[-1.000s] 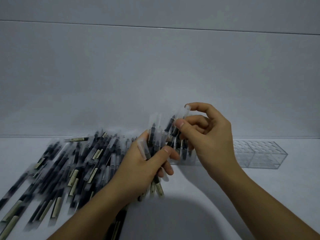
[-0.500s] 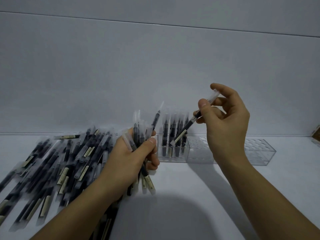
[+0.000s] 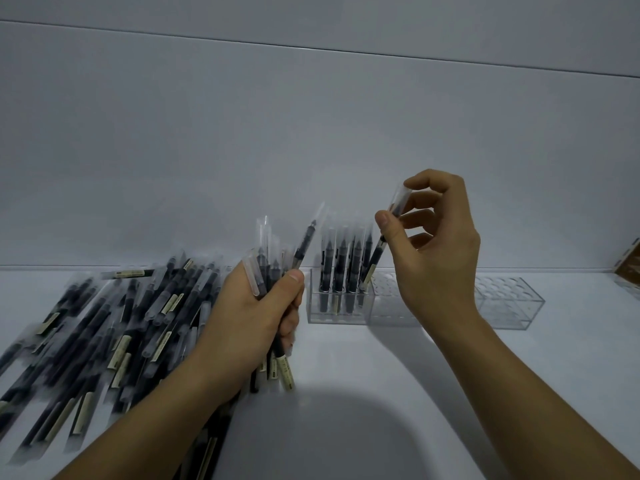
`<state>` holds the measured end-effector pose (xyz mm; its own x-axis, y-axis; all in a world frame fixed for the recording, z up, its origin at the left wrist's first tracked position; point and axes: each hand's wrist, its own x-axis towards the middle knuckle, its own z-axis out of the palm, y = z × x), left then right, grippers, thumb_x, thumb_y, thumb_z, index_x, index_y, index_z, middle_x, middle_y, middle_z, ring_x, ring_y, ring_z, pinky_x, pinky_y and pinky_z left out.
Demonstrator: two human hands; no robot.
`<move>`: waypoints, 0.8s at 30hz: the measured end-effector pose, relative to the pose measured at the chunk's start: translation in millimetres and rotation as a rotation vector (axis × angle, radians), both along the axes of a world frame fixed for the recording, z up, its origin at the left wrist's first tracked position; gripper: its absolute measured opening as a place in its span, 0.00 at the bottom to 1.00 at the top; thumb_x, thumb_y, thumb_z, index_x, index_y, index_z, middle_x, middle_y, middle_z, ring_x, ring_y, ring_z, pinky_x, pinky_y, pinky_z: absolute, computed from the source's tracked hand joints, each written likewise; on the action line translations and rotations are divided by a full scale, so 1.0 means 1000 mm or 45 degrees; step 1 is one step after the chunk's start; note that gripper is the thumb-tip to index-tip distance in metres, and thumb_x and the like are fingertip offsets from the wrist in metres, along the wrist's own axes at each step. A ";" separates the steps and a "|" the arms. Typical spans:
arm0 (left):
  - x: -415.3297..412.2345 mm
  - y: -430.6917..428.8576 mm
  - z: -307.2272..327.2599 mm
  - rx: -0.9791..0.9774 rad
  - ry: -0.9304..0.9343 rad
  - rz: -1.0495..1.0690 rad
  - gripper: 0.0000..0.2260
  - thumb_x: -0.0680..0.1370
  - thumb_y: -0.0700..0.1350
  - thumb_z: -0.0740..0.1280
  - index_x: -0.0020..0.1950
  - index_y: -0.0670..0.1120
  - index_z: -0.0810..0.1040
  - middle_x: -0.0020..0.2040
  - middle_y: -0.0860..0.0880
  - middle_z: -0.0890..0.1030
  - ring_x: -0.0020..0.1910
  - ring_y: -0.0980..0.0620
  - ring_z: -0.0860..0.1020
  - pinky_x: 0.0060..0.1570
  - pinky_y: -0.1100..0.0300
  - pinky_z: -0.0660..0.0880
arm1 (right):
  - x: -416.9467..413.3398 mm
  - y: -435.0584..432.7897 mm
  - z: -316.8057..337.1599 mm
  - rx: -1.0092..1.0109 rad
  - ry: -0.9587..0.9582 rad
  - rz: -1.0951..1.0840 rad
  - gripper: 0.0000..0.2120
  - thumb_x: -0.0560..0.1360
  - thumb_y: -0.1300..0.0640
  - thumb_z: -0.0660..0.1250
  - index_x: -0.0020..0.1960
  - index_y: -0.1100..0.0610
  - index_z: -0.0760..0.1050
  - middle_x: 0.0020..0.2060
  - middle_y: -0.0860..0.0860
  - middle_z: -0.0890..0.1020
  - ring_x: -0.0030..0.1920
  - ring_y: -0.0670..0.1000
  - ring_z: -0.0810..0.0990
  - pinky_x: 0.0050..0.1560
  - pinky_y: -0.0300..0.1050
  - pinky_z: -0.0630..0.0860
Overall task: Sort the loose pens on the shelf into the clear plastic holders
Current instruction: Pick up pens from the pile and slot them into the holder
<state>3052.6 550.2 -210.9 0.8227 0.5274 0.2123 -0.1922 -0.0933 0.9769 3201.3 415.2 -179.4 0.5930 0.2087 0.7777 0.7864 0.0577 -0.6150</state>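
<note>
Grey wall (image 3: 311, 133) ahead. Our right grip (image 3: 436, 258) pinches one black clear-capped pen (image 3: 375, 258), aimed into the clear plastic holder (image 3: 341, 315). Our left grip (image 3: 252, 317) clasps spare pens (image 3: 263, 268) ready.

Black capped pens (image 3: 114, 327) heaped left; several upright in holder (image 3: 337, 315) (leftmost).

Left hand (image 3: 256, 317) in fist; right hand (image 3: 433, 247) higher, thumb-and-finger pinch.

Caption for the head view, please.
Right hand pinches one pen at the clear holder; left hand grips a bundle of pens.
</note>
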 end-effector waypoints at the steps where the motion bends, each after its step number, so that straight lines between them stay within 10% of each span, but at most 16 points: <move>1: 0.000 0.000 0.000 0.001 -0.013 0.002 0.14 0.82 0.46 0.63 0.41 0.37 0.72 0.33 0.39 0.72 0.27 0.47 0.68 0.26 0.58 0.70 | 0.000 0.000 0.000 -0.007 -0.016 -0.003 0.20 0.77 0.63 0.74 0.57 0.44 0.69 0.45 0.47 0.80 0.43 0.51 0.83 0.37 0.49 0.80; 24: -0.001 0.002 0.005 0.185 -0.183 0.177 0.13 0.82 0.44 0.63 0.41 0.41 0.81 0.38 0.38 0.81 0.32 0.50 0.77 0.36 0.62 0.77 | 0.007 0.003 -0.010 -0.252 -0.048 -0.033 0.19 0.70 0.55 0.81 0.53 0.45 0.75 0.40 0.42 0.81 0.35 0.46 0.81 0.38 0.34 0.78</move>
<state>3052.0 551.8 -206.4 0.7004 0.5886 0.4038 -0.3035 -0.2664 0.9148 3208.5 418.0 -189.8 0.5714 0.3447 0.7447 0.8087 -0.0823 -0.5824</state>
